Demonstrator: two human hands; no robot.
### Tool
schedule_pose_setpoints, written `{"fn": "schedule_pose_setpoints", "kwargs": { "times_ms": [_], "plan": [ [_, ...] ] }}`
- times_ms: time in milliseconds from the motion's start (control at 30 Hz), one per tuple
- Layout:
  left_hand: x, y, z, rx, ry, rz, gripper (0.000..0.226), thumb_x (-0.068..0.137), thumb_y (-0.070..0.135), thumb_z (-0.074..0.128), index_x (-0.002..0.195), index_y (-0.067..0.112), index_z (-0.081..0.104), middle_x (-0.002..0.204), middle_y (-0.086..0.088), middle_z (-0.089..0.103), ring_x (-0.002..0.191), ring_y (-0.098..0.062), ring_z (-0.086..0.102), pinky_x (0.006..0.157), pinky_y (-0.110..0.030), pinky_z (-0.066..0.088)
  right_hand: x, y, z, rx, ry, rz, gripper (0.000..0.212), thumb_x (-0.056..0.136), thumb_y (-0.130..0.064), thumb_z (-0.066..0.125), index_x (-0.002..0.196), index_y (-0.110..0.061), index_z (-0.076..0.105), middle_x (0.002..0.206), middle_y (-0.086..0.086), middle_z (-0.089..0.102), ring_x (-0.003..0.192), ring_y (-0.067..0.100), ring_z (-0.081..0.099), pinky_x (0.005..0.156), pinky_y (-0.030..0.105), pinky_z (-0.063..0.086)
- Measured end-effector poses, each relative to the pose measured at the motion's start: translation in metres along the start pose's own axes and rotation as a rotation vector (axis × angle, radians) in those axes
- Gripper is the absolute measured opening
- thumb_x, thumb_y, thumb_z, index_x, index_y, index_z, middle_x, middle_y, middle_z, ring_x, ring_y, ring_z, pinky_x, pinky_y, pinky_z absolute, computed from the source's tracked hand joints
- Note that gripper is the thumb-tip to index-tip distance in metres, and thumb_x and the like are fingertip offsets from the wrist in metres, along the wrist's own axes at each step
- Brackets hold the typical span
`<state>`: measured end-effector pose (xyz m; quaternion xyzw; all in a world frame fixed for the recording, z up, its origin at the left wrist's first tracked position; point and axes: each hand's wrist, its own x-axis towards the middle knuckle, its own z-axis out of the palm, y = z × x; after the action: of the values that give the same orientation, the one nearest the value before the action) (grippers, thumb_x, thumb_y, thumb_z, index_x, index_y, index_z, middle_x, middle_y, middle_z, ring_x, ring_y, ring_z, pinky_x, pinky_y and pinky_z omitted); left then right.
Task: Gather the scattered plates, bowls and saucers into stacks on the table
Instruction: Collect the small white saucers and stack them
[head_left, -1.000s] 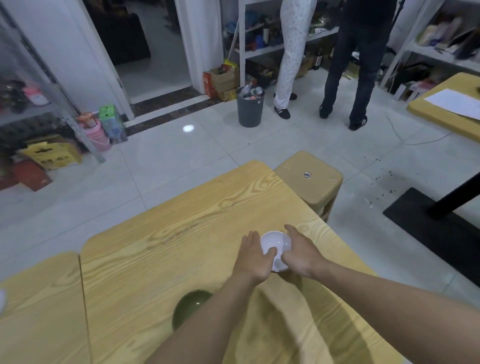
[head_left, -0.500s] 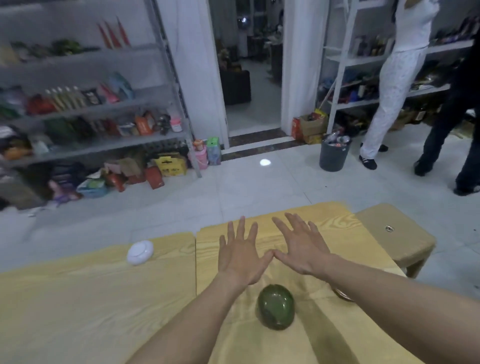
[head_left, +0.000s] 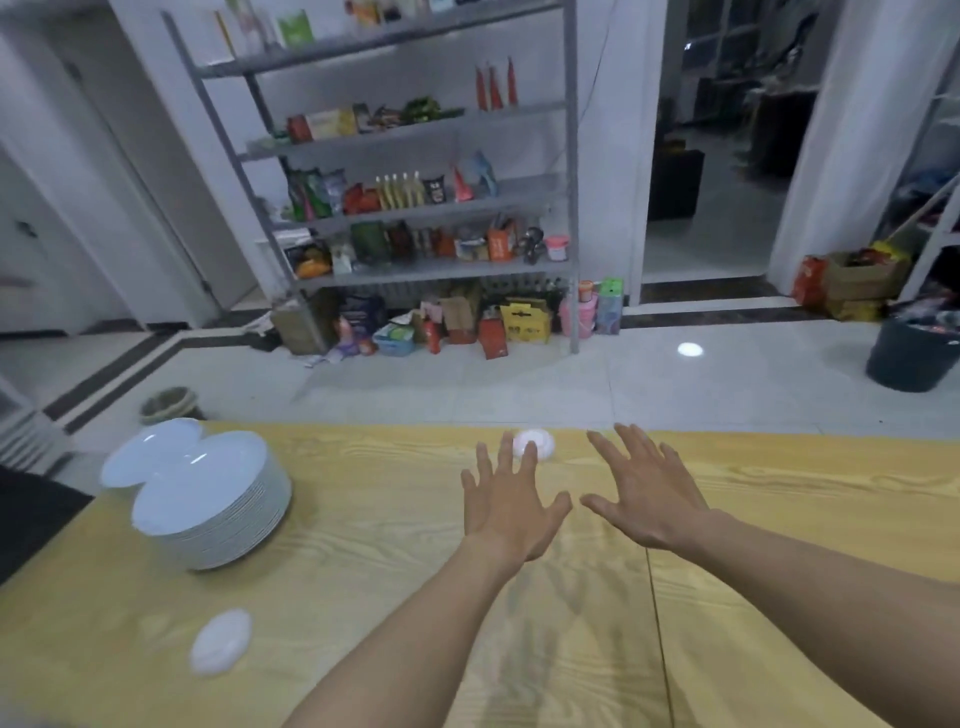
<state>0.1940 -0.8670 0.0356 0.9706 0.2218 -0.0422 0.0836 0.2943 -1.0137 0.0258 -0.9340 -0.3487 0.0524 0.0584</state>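
Head view over a pale wood-grain tabletop (head_left: 363, 519). At far left stands the stack of plates (head_left: 218, 519), white and many high, with a top plate (head_left: 150, 452) lying shifted off its far-left side. Nearer the viewer than the stack, and slightly to its right, a small white dish (head_left: 221, 642) lies alone, blurred. Well to the right of the stack the left hand (head_left: 506, 512) hovers palm down, its fingers (head_left: 505, 457) straight and spread apart, holding nothing. A small white bowl (head_left: 540, 442) sits by the far edge of the tabletop, right of the stack and partly hidden behind those fingertips (contact cannot be judged). Further right of the stack, the right hand (head_left: 652, 499) is likewise flat, with its fingers (head_left: 631, 447) splayed and empty. Beyond the stack, on the floor, a metal shelf rack (head_left: 431, 208) carries packets and bottles, and a yellow carton (head_left: 524, 322) stands beneath it; the print on all of them is too blurred to read. Farthest right of the stack stands a dark bin (head_left: 911, 353).
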Motion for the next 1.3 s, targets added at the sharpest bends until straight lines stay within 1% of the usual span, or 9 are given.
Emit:
{"fn": "schedule_pose_setpoints", "kwargs": {
  "times_ms": [367,467,567,633,700,767,1000,1167,1300],
  "plan": [
    [0.055,-0.057,0.005,-0.073,0.012,-0.036,0.077,0.093,0.064,0.034,0.156,0.028,0.008,0.163,0.005,-0.014,0.150,-0.030,-0.011,0.118,-0.055,0.009,0.070,-0.030,0.011,0.117,-0.014,0.027,0.081,0.092,-0.062,0.044,0.156,-0.027,0.007,0.163,0.005,0.007,0.151,0.021,0.006,0.116,0.040,0.024],
    [0.079,-0.061,0.014,-0.139,-0.019,-0.055,0.077,0.093,0.063,0.036,0.156,0.028,0.010,0.164,0.004,-0.010,0.150,-0.029,-0.006,0.117,-0.053,0.015,0.090,-0.027,0.015,0.320,-0.049,0.144,0.082,0.091,-0.057,0.052,0.155,-0.026,0.012,0.162,0.004,0.014,0.149,0.021,0.015,0.113,0.040,0.029],
    [0.113,-0.063,0.019,-0.440,-0.075,-0.226,0.069,0.092,0.054,0.045,0.151,0.021,0.028,0.157,-0.007,0.023,0.141,-0.029,0.029,0.109,-0.043,0.035,0.113,-0.026,0.024,0.829,-0.095,0.426,0.078,0.087,-0.047,0.065,0.151,-0.022,0.028,0.150,0.007,0.038,0.136,0.025,0.040,0.101,0.035,0.038],
    [0.143,-0.066,0.022,-0.803,-0.117,-0.458,0.055,0.092,0.047,0.047,0.134,0.012,0.048,0.130,-0.011,0.050,0.115,-0.031,0.053,0.093,-0.039,0.048,0.131,-0.025,0.031,1.114,-0.147,0.634,0.064,0.087,-0.043,0.067,0.140,-0.015,0.043,0.128,0.009,0.054,0.113,0.026,0.055,0.091,0.037,0.044],
    [0.169,-0.071,0.025,-1.133,-0.208,-0.647,0.046,0.092,0.040,0.049,0.123,0.006,0.053,0.104,-0.011,0.055,0.086,-0.029,0.057,0.077,-0.037,0.051,0.146,-0.022,0.041,1.276,-0.195,0.763,0.044,0.089,-0.038,0.067,0.122,-0.011,0.055,0.107,0.009,0.059,0.095,0.024,0.059,0.087,0.041,0.049],
    [0.193,-0.078,0.032,-1.272,-0.319,-0.706,0.041,0.094,0.036,0.050,0.121,0.005,0.051,0.102,-0.012,0.051,0.081,-0.028,0.052,0.075,-0.037,0.047,0.161,-0.019,0.053,1.356,-0.213,0.848,0.030,0.090,-0.035,0.065,0.111,-0.014,0.058,0.102,0.009,0.060,0.089,0.023,0.061,0.090,0.044,0.050],
    [0.269,-0.083,0.069,-1.292,-0.483,-0.712,0.030,0.093,0.031,0.053,0.114,0.009,0.051,0.099,-0.009,0.047,0.083,-0.028,0.047,0.079,-0.040,0.046,0.224,-0.015,0.101,1.369,-0.186,0.994,0.034,0.090,-0.030,0.067,0.116,-0.011,0.057,0.114,0.011,0.056,0.094,0.024,0.058,0.089,0.044,0.050],
    [0.309,-0.084,0.102,-1.170,-0.479,-0.686,0.020,0.090,0.025,0.056,0.105,0.011,0.051,0.088,-0.004,0.048,0.089,-0.028,0.051,0.075,-0.036,0.049,0.266,-0.016,0.132,1.321,-0.145,1.005,0.026,0.088,-0.020,0.070,0.108,-0.008,0.058,0.097,0.005,0.056,0.095,0.025,0.055,0.082,0.039,0.050],
    [0.336,-0.086,0.131,-1.106,-0.502,-0.666,0.030,0.082,0.020,0.058,0.109,0.007,0.058,0.102,-0.010,0.055,0.080,-0.028,0.058,0.062,-0.030,0.045,0.286,-0.015,0.153,1.331,-0.160,1.038,0.023,0.085,-0.014,0.073,0.093,-0.011,0.052,0.087,0.003,0.048,0.076,0.022,0.048,0.059,0.032,0.044]
  ]
}}
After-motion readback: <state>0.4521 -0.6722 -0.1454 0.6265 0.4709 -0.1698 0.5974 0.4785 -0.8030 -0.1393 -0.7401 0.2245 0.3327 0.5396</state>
